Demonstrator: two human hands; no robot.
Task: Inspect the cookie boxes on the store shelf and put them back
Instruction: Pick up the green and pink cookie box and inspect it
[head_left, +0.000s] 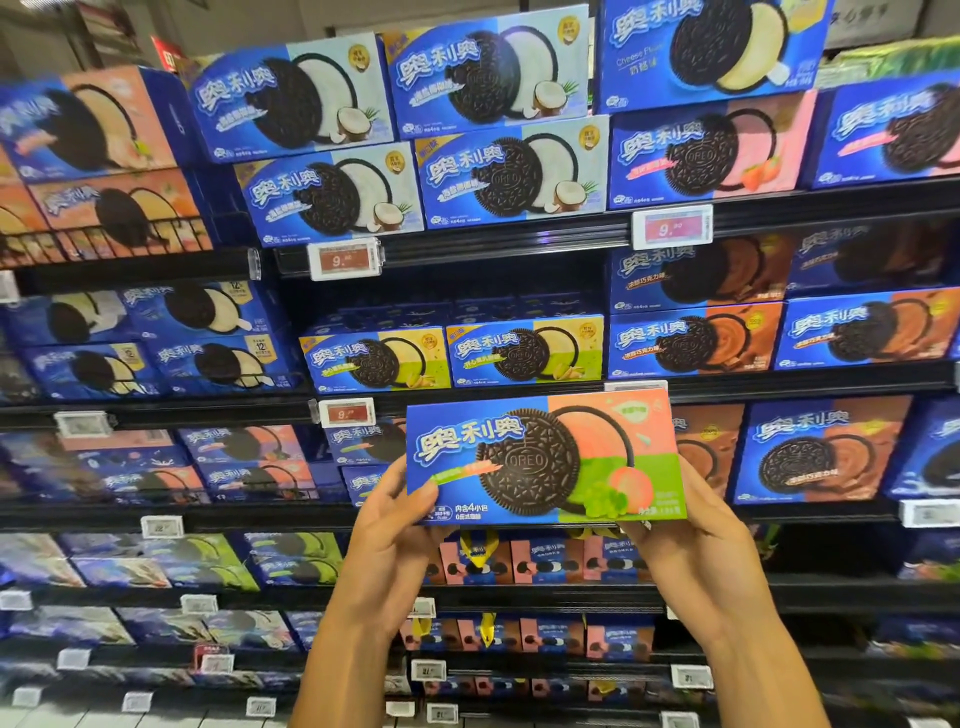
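I hold a blue cookie box with a pink and green panel and a dark cookie picture, front face toward me, level in front of the third shelf. My left hand grips its lower left corner, thumb on the front face. My right hand grips its lower right corner from behind and below. Behind the box, the shelf slot holds similar boxes, partly hidden.
Rows of blue cookie boxes fill the store shelf: coconut boxes above, green-yellow boxes on the second shelf, brown chocolate boxes to the right. Price tags line the shelf edges. Small pink packs sit lower down.
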